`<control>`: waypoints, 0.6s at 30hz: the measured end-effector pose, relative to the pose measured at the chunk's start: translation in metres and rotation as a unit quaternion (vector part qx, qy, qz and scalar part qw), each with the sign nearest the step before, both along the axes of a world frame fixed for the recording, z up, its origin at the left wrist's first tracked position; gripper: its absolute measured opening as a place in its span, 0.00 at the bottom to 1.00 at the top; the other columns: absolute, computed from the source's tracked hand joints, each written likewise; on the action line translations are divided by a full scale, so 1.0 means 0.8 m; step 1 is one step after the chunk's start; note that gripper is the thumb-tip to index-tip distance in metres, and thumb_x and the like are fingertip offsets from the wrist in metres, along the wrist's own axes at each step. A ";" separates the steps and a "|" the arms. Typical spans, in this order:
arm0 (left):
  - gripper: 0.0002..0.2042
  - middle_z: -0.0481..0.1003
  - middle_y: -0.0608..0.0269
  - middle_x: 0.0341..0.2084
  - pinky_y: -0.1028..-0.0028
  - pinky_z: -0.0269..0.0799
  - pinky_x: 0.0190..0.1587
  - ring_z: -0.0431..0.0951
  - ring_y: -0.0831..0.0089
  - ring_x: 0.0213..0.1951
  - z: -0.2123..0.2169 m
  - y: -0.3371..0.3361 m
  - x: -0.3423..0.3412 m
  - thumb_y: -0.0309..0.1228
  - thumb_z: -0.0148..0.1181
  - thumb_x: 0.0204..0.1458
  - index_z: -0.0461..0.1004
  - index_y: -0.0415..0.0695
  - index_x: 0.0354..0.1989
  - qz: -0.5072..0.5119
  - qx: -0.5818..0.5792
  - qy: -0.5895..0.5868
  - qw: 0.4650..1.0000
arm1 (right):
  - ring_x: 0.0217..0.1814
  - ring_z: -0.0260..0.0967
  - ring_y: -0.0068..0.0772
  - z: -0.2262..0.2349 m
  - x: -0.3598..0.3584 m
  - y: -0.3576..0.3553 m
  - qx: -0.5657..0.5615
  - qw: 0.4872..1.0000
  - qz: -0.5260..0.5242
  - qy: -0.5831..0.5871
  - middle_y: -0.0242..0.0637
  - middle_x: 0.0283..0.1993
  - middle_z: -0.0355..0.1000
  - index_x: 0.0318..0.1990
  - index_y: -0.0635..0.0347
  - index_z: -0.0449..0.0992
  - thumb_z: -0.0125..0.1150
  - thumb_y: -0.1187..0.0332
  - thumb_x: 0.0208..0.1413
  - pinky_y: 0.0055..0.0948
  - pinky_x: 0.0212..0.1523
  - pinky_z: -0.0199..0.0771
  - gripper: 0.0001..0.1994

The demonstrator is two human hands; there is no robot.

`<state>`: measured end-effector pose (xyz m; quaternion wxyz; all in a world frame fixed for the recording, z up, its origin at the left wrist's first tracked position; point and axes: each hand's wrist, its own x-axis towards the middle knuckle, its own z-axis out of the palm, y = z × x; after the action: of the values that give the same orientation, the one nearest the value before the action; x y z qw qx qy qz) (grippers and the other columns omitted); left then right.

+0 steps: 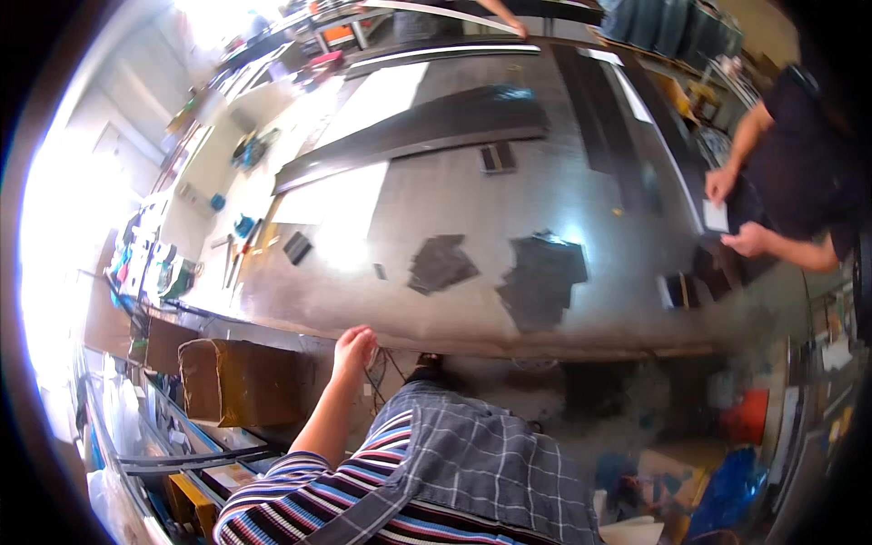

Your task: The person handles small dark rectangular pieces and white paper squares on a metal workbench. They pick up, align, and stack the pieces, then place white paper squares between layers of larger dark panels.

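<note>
My left hand (354, 346) is raised at the near edge of a large, shiny metal-topped table (427, 204). Its fingers are curled together, and what they hold, if anything, is too small to make out. Thin dark cables hang below the table edge beside it. Nowhere in the picture does my right hand show. On the tabletop ahead lie two ragged dark sheets, a smaller one (442, 264) and a larger one (543, 280). A small dark block (297, 247) and a tiny dark scrap (380, 271) lie to the left.
Long dark strips (418, 136) cross the table's far half. At the right, a co-worker's hands (734, 213) hold a small white piece. Another person's hand (516, 25) is at the far edge. Below the table's left side stands a cardboard box (241, 381).
</note>
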<state>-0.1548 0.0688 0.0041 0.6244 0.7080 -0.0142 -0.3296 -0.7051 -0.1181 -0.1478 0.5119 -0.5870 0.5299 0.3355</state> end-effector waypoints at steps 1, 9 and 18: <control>0.16 0.79 0.61 0.37 0.73 0.73 0.40 0.78 0.71 0.38 -0.010 0.012 0.042 0.39 0.61 0.55 0.75 0.42 0.48 0.006 0.031 -0.093 0.995 | 0.41 0.75 0.48 0.007 0.035 0.010 0.002 1.000 0.012 -0.003 0.51 0.41 0.76 0.40 0.63 0.79 0.56 0.57 0.54 0.43 0.42 0.73 0.17; 0.32 0.65 0.53 0.60 0.58 0.62 0.62 0.63 0.53 0.61 -0.014 -0.010 0.332 0.41 0.69 0.42 0.69 0.46 0.58 -0.094 0.345 -0.476 0.803 | 0.37 0.75 0.45 0.102 0.308 0.011 0.017 0.988 0.146 -0.051 0.50 0.37 0.77 0.35 0.65 0.80 0.56 0.58 0.53 0.40 0.40 0.73 0.16; 0.42 0.66 0.45 0.57 0.59 0.64 0.60 0.65 0.50 0.59 -0.013 -0.009 0.426 0.47 0.68 0.45 0.58 0.42 0.67 -0.193 0.308 -0.419 0.832 | 0.36 0.75 0.28 0.266 0.589 0.008 -0.118 0.935 0.155 -0.297 0.38 0.33 0.78 0.39 0.63 0.79 0.58 0.63 0.58 0.30 0.40 0.73 0.12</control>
<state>0.1857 0.0612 -0.0060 0.2315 0.9168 -0.3089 -0.1025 -0.2341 -0.1114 0.0652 0.5149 -0.7909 0.2917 0.1559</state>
